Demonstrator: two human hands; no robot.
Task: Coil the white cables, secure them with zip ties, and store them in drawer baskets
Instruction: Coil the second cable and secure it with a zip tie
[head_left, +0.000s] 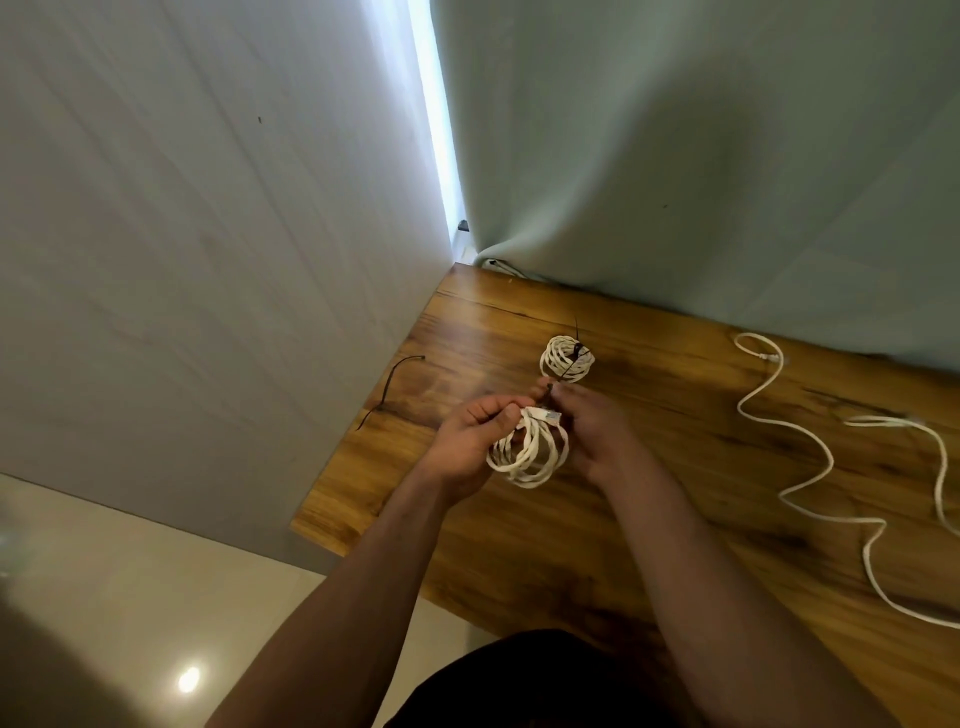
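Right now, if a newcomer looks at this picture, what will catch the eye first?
First, the coiled white cable held above the wooden table: the left hand grips it while the right hand pinches a dark zip tie at its top. Behind it lies a finished coil, already tied, and a loose white cable snakes across the table on the right.

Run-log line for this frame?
step: zip-tying; left hand: grips coil; right hand: pinches zip tie; tied coil: on table; loose cable: uncoiled
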